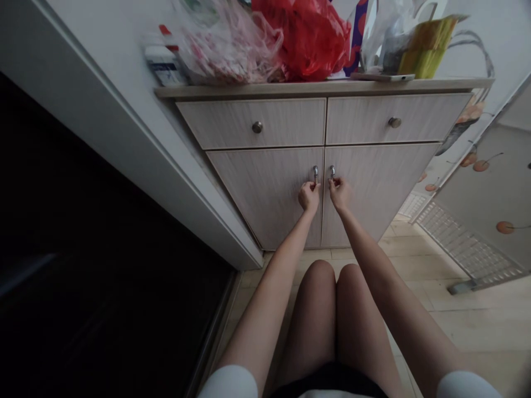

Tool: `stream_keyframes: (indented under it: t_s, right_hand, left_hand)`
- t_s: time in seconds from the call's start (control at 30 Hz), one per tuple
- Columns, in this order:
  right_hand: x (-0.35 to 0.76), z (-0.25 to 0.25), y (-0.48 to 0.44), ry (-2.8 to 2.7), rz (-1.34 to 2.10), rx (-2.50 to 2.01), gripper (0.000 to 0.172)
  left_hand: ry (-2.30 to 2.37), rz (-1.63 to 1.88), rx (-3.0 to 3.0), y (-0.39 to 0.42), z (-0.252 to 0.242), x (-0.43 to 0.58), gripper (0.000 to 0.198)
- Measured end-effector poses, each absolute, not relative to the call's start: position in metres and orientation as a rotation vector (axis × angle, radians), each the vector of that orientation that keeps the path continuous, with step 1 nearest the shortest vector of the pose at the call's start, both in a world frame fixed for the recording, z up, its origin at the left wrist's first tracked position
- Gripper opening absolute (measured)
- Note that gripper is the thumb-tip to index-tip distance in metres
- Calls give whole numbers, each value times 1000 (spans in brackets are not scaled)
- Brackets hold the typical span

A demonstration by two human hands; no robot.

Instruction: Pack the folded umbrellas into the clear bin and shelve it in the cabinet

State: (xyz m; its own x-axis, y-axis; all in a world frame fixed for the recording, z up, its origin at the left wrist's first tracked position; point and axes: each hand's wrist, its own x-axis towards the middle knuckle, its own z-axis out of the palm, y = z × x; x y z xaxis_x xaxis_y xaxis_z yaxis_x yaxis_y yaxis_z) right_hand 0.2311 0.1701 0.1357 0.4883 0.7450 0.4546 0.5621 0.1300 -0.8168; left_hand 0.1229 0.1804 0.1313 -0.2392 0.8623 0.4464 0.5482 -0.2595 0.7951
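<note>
A low wooden cabinet (269, 193) stands in front of me with two doors, both closed, and two drawers above them. My left hand (309, 197) is closed around the metal handle of the left door (316, 173). My right hand (339, 193) is closed around the metal handle of the right door (332, 171). Both arms reach forward over my bent knees (334, 276). The two handles sit side by side at the middle seam.
Each drawer has a round knob (257, 127). On the cabinet top lie a red plastic bag (309, 36), a pinkish clear bag (228, 47), a yellow-green packet (427, 47) and a phone (381, 77). A dark doorway (83, 249) opens at left; a glass door (485, 193) stands at right.
</note>
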Motion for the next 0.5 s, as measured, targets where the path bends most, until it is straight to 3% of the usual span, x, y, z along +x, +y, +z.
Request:
stream_keyframes:
  t_s: [0.37, 0.5]
  right_hand:
    - [231, 141, 169, -1180, 260, -1548, 35]
    - [241, 147, 160, -1230, 324, -1484, 47]
  left_hand:
    - [1703, 1322, 1785, 179, 148, 116, 8]
    - [1585, 1292, 1772, 173, 163, 101, 20]
